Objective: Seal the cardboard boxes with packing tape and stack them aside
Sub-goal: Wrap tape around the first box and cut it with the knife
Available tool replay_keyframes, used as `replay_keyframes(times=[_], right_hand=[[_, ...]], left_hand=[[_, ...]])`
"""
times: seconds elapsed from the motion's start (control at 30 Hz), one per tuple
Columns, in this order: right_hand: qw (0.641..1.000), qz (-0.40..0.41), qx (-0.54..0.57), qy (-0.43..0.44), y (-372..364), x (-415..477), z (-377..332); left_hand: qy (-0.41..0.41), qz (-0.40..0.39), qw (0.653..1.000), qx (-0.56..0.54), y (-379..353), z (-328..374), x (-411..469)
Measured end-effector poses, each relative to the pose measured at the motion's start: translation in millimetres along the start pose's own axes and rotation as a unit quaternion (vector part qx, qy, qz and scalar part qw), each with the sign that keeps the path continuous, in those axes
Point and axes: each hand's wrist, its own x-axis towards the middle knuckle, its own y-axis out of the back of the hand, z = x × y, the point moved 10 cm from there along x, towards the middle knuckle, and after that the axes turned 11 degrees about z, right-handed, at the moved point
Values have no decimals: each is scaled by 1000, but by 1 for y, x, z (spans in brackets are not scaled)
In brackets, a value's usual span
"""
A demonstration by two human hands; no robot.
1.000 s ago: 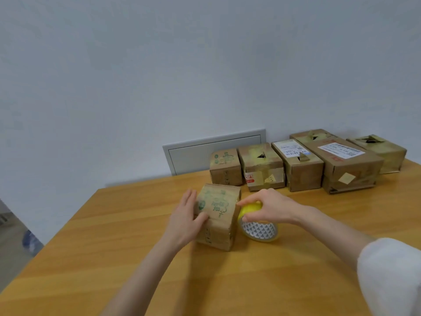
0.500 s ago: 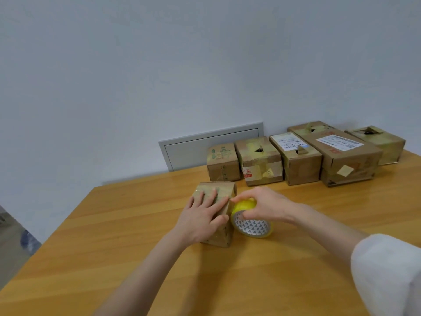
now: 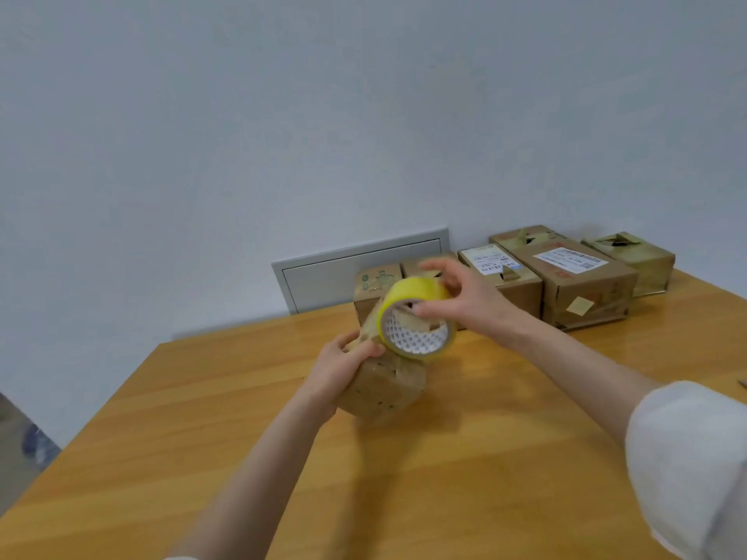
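Cardboard boxes (image 3: 513, 289): five stand side by side along the back of the desk (image 3: 444, 478) against the wall; a sixth, the held box (image 3: 384, 390), is nearer the camera at mid-desk.
Desk: pale, glossy wood that fills the lower half of the view.
Wall panel (image 3: 323, 276): grey and flat, set in the wall behind the left end of the row.
Labelled box (image 3: 586, 289): the biggest of the row, second from the right, with a white shipping label on its top and a small tan patch on its front.
Green-print box (image 3: 374, 284): at the left end of the row, partly hidden by the tape roll (image 3: 416, 321).
Held box: blurred and tilted, its upper end behind the roll; whether its lower edge touches the desk cannot be told.
Tape roll: yellow, with a white patterned core that faces the camera, raised against the upper end of the held box.
Hands: the left hand (image 3: 343, 369) grips the held box's left side, fingers curled over its edge; the right hand (image 3: 469, 305) holds the tape roll, thumb at the core and fingers over the outer rim.
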Motion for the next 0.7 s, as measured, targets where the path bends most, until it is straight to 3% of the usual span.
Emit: replay_keyframes(times=[0.2,0.37,0.53,0.7], right_hand=[[992,-68,-62,86,-39,-1,-30],[983,-55,-124,127,-42,8,-39],[951,-158,-254,74,-19,4,-10],[966,-156,-206,30,-13,-10,23]], left_hand=[[56,1,995,-88,0,-33,-14],[51,10,994,-94,3,-37,-9],[65,13,992,-106,8,-49,-5],[62,10,992,-111,7,-52,-1]])
